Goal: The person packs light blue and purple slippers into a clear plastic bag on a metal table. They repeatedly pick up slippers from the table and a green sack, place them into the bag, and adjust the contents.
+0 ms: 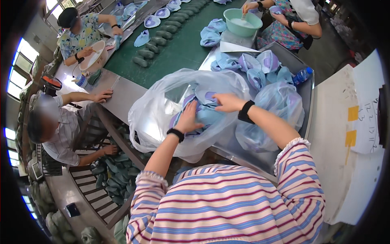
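Note:
Light-blue and purple fabric pieces, looking like shoe uppers (211, 116), lie in a large clear plastic bag (148, 122) whose mouth is spread wide in front of me. My left hand (189, 119) rests on the pieces inside the bag, its fingers stretched out. At the far right side of the pile, my right hand (228, 102) has its thumb and fingers closed on the edge of one shoe upper. Its fingertips are partly hidden. Both wrists wear black bands.
A second clear bag (270, 118) of uppers and a blue-capped bottle (302, 76) sit in a metal tray (307, 105) at right. Dark green shoe lasts (168, 29) line the green belt (185, 44). Co-workers handle a mint basin (243, 30) and white basin (94, 61); another person sits left beside a lasts rack (91, 183).

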Demonstrator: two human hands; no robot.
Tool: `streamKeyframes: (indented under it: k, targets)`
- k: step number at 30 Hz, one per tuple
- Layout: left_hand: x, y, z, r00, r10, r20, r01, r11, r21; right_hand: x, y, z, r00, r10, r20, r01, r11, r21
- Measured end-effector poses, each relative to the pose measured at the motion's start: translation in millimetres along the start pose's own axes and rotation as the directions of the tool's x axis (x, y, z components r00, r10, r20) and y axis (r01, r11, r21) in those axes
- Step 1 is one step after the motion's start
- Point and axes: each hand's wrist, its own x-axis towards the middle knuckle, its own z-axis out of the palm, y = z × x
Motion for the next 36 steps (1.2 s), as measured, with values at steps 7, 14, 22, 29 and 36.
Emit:
streamKeyframes:
  k: [7, 14, 22, 29, 36]
  targets:
    - [24, 29, 20, 0.922, 0.311, 0.23, -0.298, 0.95, -0.089, -12, 25, 29, 0.968, -0.1, 0.229, 0.055, 0.979, 0.199]
    - [24, 5, 11, 0.916, 0.201, 0.347, -0.172, 0.979, -0.112, 8, 27, 23, 0.933, -0.157, 0.324, 0.057, 0.953, 0.296]
    - [10, -6, -57, 0.904, -0.345, 0.254, 0.419, 0.592, -0.688, -9, 42, 2, 0.992, 0.027, 0.12, -0.08, 0.878, 0.473]
    - [20, -12, -105, 0.83, -0.558, -0.009, 0.135, 0.217, -0.967, 16, -19, -31, 0.988, 0.071, -0.135, -0.003, 0.893, 0.451]
    - [53, 38, -146, 0.879, -0.385, -0.282, -0.138, 0.36, -0.923, -2, -60, -41, 0.97, 0.158, 0.187, -0.221, 0.894, 0.391]
